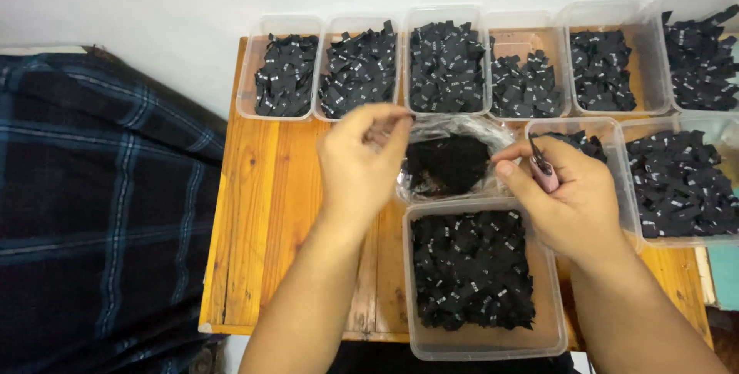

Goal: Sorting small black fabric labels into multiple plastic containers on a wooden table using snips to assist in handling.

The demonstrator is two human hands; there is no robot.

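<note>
now | your left hand (362, 155) pinches the clear bag (450, 160) open mid-table | right hand (566, 193) fingers pressed around pink clippers (543, 172) | label tub (477, 282) at near edge for easy reach

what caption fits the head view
Left hand and right hand over clear plastic bag among clear tubs of black labels.

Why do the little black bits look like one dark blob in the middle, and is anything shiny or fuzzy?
Head view: even, soft light, hardly any shadows. The clear plastic bag glints with pale glare around a dark heap whose detail is lost. The left hand looks slightly motion-blurred at the fingertips; the right hand is sharper. The row of containers bends a bit toward the picture's edges.
</note>
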